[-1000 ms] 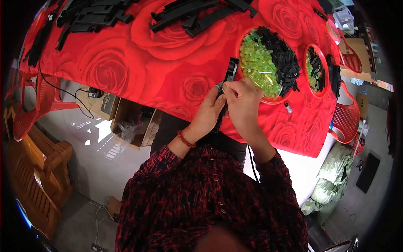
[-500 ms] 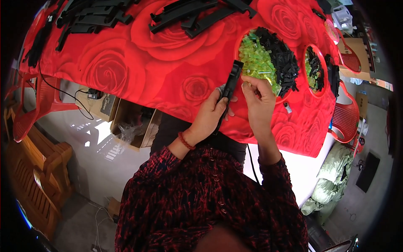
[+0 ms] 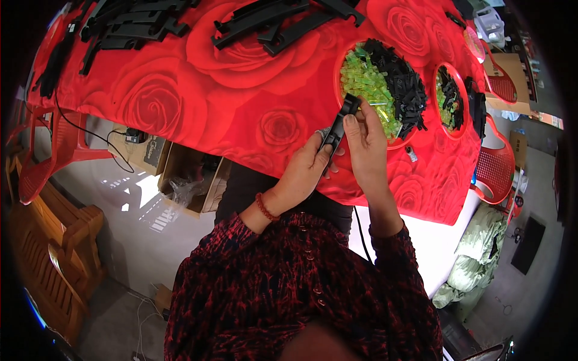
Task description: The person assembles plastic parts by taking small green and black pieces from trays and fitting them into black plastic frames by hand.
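My left hand (image 3: 306, 163) is closed round a long black plastic strip (image 3: 339, 127), held slantwise above the table's near edge. Its thumb lies along the strip's lower part. My right hand (image 3: 368, 149) grips the strip near its upper end, the thumb pressed on its face and the fingers behind. Any small piece under that thumb is hidden. Just beyond, a round red-rimmed tray (image 3: 338, 71) holds translucent yellow-green small pieces (image 3: 363, 77) on its left and black small pieces (image 3: 402, 84) on its right.
A smaller red-rimmed tray (image 3: 465, 111) of mixed pieces stands farther right. Several black strips (image 3: 265, 27) lie at the far side of the rose-patterned red tablecloth (image 3: 211, 99), more (image 3: 135, 24) at far left. A small clear-and-dark item (image 3: 411, 154) lies by the big tray. Red chairs (image 3: 497, 162) flank the table.
My right hand has come from beside the strip onto its upper end, thumb now pressing it. The strip's top has tilted to the right and slightly nearer.
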`<control>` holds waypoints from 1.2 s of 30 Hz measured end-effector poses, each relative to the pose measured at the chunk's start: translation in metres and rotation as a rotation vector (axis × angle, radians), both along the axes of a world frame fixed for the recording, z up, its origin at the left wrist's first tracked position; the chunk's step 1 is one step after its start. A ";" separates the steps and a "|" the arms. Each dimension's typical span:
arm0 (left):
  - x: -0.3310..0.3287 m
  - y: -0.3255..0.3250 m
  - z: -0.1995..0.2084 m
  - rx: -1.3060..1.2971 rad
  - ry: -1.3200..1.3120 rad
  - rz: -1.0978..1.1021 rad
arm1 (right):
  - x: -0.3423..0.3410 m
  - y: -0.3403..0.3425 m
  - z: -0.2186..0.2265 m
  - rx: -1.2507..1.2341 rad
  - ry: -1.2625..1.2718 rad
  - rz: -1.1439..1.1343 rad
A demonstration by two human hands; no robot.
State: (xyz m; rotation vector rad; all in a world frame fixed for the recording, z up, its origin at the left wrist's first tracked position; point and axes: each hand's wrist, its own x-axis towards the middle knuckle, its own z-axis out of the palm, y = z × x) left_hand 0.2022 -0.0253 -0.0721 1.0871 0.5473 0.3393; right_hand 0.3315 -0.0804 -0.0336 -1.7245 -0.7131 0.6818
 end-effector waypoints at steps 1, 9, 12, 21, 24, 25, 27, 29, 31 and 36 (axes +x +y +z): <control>0.000 -0.001 -0.001 0.000 0.001 0.002 | -0.001 0.000 0.000 0.000 0.001 0.002; -0.003 -0.005 0.013 0.053 0.140 0.080 | -0.009 -0.001 0.005 0.033 -0.091 0.019; -0.003 -0.007 0.012 0.087 0.127 0.106 | -0.009 -0.003 0.003 0.014 -0.149 0.016; -0.004 -0.010 0.020 0.059 0.220 0.116 | -0.015 -0.007 0.008 -0.058 -0.233 -0.017; -0.005 -0.009 0.024 -0.013 0.240 0.070 | -0.015 -0.010 0.002 -0.055 -0.218 -0.048; -0.004 -0.011 0.020 -0.012 0.237 0.070 | -0.014 -0.010 0.004 -0.055 -0.221 -0.049; -0.003 -0.016 0.005 -0.133 0.060 0.145 | -0.014 -0.009 0.006 0.087 -0.020 -0.062; -0.002 -0.021 -0.002 -0.164 0.037 0.173 | -0.014 -0.005 0.014 0.088 -0.001 -0.043; 0.000 -0.020 0.000 -0.193 0.015 0.205 | -0.014 -0.003 0.016 0.090 0.021 -0.022; -0.003 -0.012 0.018 -0.231 0.077 0.149 | -0.021 0.004 0.013 0.099 0.068 -0.112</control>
